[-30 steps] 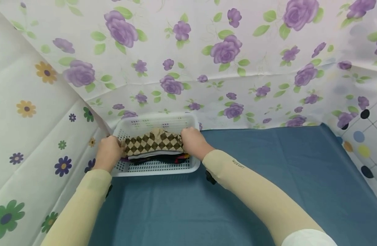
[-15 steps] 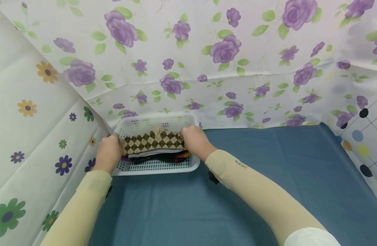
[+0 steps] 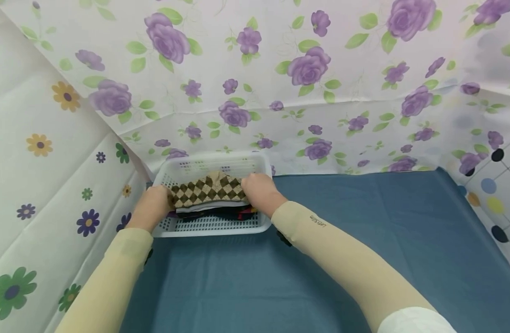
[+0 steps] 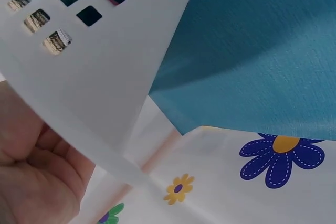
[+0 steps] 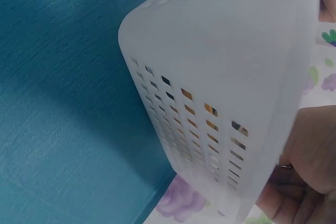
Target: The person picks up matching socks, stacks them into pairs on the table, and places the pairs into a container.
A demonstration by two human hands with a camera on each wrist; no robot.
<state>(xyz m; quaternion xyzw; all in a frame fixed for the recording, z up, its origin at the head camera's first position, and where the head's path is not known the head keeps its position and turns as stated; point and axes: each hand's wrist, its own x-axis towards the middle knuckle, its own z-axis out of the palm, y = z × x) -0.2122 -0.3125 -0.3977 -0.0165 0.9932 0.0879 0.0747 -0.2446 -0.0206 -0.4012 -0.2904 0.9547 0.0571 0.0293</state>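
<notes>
A white perforated plastic basket point(image 3: 209, 233) stands near the back left corner. Inside it lies a small stack of folded garments, with a brown and beige checkered garment point(image 3: 205, 193) on top. Below that show a light grey layer point(image 3: 215, 205) and dark cloth point(image 3: 219, 214) with red and yellow bits. My left hand point(image 3: 148, 208) grips the checkered garment at its left end, over the basket's side. At the other end, my right hand point(image 3: 263, 193) holds it with curled fingers. Basket walls in both wrist views hide part of the left hand point(image 4: 44, 169) and right hand point(image 5: 310, 169).
Blue cloth point(image 3: 321, 240) covers the table. A sheet with purple flowers point(image 3: 309, 69) hangs close behind the basket, and a white daisy-patterned sheet point(image 3: 63, 166) stands along the left. A dotted, tiled-pattern sheet point(image 3: 494, 185) borders the right side.
The left end of the checkered garment and the left hand have shifted slightly right. The right hand has moved a little left. The basket stays in nearly the same place.
</notes>
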